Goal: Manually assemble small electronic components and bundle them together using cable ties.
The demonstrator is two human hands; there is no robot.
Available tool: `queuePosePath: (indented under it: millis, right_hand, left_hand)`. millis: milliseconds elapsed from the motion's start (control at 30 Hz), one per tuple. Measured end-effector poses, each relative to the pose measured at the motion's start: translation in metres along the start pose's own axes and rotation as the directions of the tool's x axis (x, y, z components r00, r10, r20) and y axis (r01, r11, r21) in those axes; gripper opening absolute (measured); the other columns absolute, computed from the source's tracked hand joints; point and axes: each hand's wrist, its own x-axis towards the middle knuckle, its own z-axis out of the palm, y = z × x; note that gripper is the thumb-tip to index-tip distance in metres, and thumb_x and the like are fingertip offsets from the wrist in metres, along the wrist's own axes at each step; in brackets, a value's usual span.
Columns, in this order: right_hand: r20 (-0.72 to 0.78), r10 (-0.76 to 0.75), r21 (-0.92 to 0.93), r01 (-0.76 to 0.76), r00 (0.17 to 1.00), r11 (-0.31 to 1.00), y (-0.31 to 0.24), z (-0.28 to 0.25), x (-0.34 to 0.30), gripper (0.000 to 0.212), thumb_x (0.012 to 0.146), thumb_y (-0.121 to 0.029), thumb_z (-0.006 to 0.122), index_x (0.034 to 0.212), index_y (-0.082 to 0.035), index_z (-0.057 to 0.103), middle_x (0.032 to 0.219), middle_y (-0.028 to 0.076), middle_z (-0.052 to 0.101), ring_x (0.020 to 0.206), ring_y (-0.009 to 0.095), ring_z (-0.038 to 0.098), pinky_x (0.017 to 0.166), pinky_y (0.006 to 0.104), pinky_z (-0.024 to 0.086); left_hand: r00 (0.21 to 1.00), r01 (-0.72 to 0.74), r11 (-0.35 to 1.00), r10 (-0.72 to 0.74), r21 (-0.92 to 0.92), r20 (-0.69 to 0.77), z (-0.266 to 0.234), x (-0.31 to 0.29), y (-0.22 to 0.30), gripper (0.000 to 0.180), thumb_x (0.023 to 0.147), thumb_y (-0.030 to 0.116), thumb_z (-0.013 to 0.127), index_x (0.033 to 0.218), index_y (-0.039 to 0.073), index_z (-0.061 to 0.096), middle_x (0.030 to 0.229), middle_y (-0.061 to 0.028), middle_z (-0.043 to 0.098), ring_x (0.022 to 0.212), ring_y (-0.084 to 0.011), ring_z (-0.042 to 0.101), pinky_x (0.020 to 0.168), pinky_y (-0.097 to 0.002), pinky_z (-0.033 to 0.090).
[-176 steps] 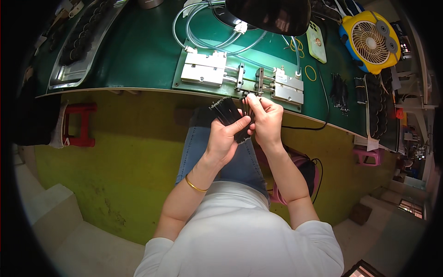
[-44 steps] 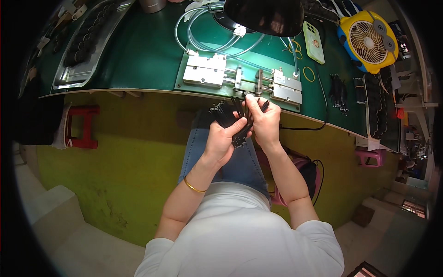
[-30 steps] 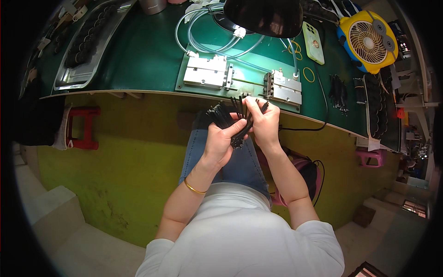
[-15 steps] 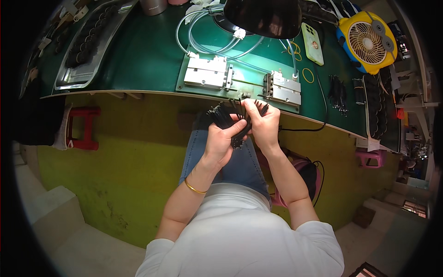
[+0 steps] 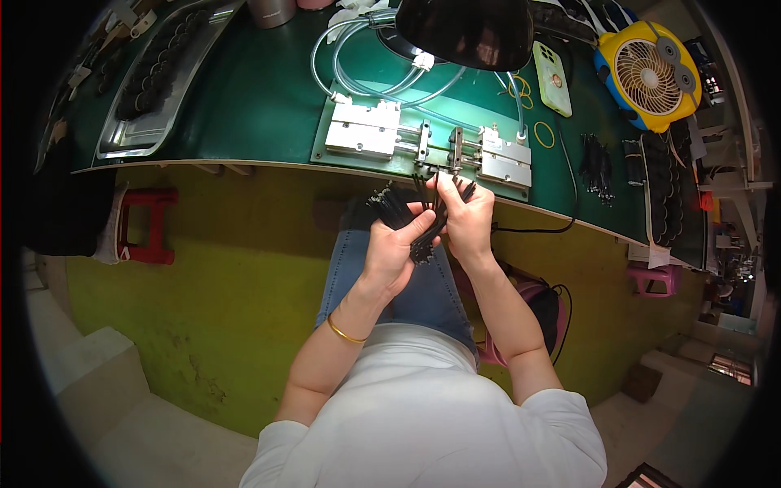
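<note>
A bundle of thin black cables (image 5: 394, 206) with small shiny ends is gripped in my left hand (image 5: 388, 250), over my lap. My right hand (image 5: 469, 218) is closed on several strands at the right of the bundle, its fingertips at the table's front edge. Just beyond those fingers lies a clamping fixture, with a silver cylinder block (image 5: 362, 128) at the left and another block (image 5: 504, 159) at the right. Between them the left jaw (image 5: 424, 141) and right jaw (image 5: 455, 150) stand extended on rods, a gap apart. Whether a cable end touches a jaw I cannot tell.
A black lamp shade (image 5: 465, 32) overhangs the fixture, behind it clear air hoses (image 5: 350, 65). To the right are a phone (image 5: 552, 79), a cable bunch (image 5: 598, 167) and a yellow fan (image 5: 648, 76). A metal tray (image 5: 154, 130) of black coils lies left.
Both fixture jaws have moved out from their blocks toward each other, narrowing the gap between them. My hands and the cable bundle have hardly moved.
</note>
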Motion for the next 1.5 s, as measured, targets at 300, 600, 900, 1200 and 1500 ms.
queuePosePath:
  millis: [300, 600, 900, 1200, 1500]
  right_hand:
    - [0.021, -0.082, 0.025, 0.082, 0.996, 0.996, -0.008, 0.007, -0.009, 0.019, 0.084, -0.015, 0.055, 0.076, 0.001, 0.061, 0.051, -0.001, 0.05, 0.036, 0.003, 0.039, 0.032, 0.0166, 0.029]
    - [-0.05, -0.048, 0.017, 0.049, 0.998, 0.999, 0.0, 0.004, -0.001, 0.017, 0.083, -0.013, 0.056, 0.075, 0.001, 0.061, 0.05, -0.001, 0.051, 0.036, 0.003, 0.04, 0.031, 0.018, 0.028]
    - [0.022, -0.026, 0.029, 0.026, 0.999, 0.999, -0.01, 0.001, -0.004, 0.017, 0.082, -0.014, 0.057, 0.073, 0.0, 0.06, 0.051, -0.001, 0.051, 0.036, 0.003, 0.04, 0.032, 0.0182, 0.028]
    - [-0.004, -0.052, -0.015, 0.052, 0.999, 0.999, -0.008, 0.005, -0.006, 0.017, 0.082, -0.014, 0.057, 0.077, 0.002, 0.062, 0.052, -0.001, 0.052, 0.036, 0.004, 0.041, 0.032, 0.0176, 0.03]
    - [0.001, 0.041, 0.039, -0.041, 0.999, 0.998, -0.006, 0.0, 0.001, 0.016, 0.081, -0.013, 0.057, 0.075, 0.0, 0.062, 0.052, 0.0, 0.053, 0.036, 0.004, 0.041, 0.031, 0.0185, 0.028]
  left_hand:
    - [1.0, 0.019, 1.0, -0.018, -0.019, 0.005, -0.003, -0.002, 0.002, 0.015, 0.078, 0.001, 0.059, 0.091, -0.003, 0.053, 0.08, -0.0098, 0.059, 0.066, -0.0164, 0.059, 0.056, -0.0253, 0.047]
    - [1.0, 0.005, 1.0, -0.005, 0.025, 0.006, -0.002, 0.0, 0.001, 0.013, 0.077, 0.001, 0.06, 0.089, -0.002, 0.054, 0.079, -0.0087, 0.059, 0.066, -0.0158, 0.058, 0.056, -0.0254, 0.047]
    - [0.998, 0.058, 0.998, -0.058, -0.014, 0.007, -0.004, 0.002, 0.0, 0.012, 0.077, 0.001, 0.061, 0.086, 0.0, 0.054, 0.079, -0.0086, 0.059, 0.066, -0.0159, 0.058, 0.057, -0.0259, 0.047]
    - [0.999, 0.042, 0.999, -0.042, 0.004, 0.018, -0.004, 0.0, 0.002, 0.011, 0.076, 0.0, 0.06, 0.086, 0.001, 0.054, 0.078, -0.0084, 0.059, 0.066, -0.0169, 0.059, 0.058, -0.0261, 0.048]
    - [0.998, 0.055, 0.998, -0.055, 0.02, 0.028, -0.003, 0.004, 0.0, 0.012, 0.076, 0.0, 0.061, 0.085, 0.001, 0.054, 0.077, -0.008, 0.059, 0.066, -0.0167, 0.059, 0.058, -0.0262, 0.048]
